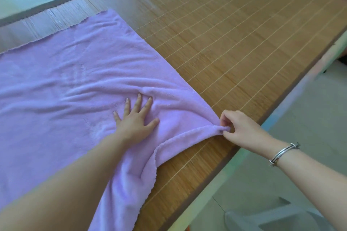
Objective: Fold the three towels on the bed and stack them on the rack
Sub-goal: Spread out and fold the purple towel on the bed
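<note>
Under the spread fingers (139, 102) of the left hand (134, 122) the lilac towel (75, 80) lies on the bamboo bed mat (234, 43), likely pinned flat against sliding; just right of them, the right hand (238, 127) pinches its near right corner, seemingly drawing out wrinkles. Its long axis appears to run leftward from that pinch, out of view; no rack shows.

Your lilac towel (71, 73) lies spread open and unfolded on the bamboo mat (234, 33), filling the frame from 9 o'clock toward centre, its nap soft and its scalloped edge running up to 11 o'clock. It wrinkles in long ridges toward 4 o'clock, where one corner is drawn to a bunched point, and the near edge curls over itself toward 6 o'clock.
</note>
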Available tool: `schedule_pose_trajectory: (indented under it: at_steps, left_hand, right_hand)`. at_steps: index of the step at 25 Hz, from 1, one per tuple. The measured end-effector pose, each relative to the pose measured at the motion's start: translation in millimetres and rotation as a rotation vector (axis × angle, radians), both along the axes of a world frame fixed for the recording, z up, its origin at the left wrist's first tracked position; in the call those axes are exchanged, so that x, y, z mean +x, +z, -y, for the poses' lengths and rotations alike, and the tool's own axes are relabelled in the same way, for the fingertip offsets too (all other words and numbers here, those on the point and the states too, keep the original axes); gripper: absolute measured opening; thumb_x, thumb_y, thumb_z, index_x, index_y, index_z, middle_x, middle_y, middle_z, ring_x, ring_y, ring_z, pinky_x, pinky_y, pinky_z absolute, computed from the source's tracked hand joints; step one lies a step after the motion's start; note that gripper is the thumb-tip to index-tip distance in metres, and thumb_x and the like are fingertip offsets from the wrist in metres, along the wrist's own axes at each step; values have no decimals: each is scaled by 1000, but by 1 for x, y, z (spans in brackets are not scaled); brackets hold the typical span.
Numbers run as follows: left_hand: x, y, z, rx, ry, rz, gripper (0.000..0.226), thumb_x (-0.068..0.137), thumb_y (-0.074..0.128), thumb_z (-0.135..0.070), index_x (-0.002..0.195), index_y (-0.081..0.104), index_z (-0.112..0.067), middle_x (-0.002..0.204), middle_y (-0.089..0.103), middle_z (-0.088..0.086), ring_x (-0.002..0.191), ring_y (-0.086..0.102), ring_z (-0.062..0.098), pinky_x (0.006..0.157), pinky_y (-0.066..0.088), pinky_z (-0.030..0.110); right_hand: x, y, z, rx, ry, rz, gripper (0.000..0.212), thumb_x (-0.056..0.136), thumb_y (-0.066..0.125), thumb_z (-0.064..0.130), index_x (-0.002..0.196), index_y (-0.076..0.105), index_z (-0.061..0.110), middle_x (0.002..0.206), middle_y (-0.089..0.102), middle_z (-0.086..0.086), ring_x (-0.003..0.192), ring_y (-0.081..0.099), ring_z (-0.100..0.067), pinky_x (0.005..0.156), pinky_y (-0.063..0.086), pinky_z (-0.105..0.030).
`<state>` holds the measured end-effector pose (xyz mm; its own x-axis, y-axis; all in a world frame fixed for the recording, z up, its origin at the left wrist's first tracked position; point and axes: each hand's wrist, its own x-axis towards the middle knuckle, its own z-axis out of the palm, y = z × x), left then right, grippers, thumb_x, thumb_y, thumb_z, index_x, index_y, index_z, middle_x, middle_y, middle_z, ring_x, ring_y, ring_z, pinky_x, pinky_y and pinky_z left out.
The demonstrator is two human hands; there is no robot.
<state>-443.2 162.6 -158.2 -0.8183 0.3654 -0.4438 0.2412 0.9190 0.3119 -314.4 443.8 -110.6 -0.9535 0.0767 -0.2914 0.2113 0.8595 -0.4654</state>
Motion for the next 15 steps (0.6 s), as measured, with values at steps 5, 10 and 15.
schedule_pose_trajectory:
  at_steps: [5,10,15]
  left_hand:
    - [-1,9,0,17,-4,42,74,89,42,-63,148,-2,-50,157,-21,-17,146,-19,22,113,-4,63]
    - [21,12,8,46,-80,-76,66,94,33,-58,150,-1,-45,157,-19,-19,146,-19,19,115,-7,57]
    - [-6,13,1,49,14,-195,58,99,29,-47,152,6,-38,160,-10,-14,148,-12,20,116,-4,55]
  right_hand:
    - [22,-2,-8,-71,-639,-194,19,77,53,7,67,39,13,55,52,-3,54,58,-25,54,45,-35]
    - [28,-16,-2,-190,-690,-32,12,78,55,6,80,48,15,73,55,0,67,51,-21,56,38,-30]
    - [-35,-16,1,-301,-779,-73,22,92,44,29,91,57,12,84,64,1,71,56,-17,61,46,-32]
